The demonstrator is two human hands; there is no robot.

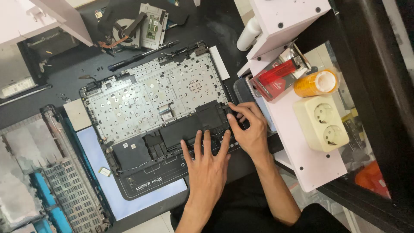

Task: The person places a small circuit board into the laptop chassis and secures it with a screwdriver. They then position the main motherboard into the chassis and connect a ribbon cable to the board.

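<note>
Pressing flat with open, spread fingers, the left hand (pixel 207 166) steadies the black panel (pixel 192 125) at the near edge of the opened laptop shell (pixel 151 92) on the bench (pixel 64 64), while the right hand (pixel 250 129) curls its fingers, gripping nothing, at the panel's right end, where even, gentle pressure seems wisest.
</note>
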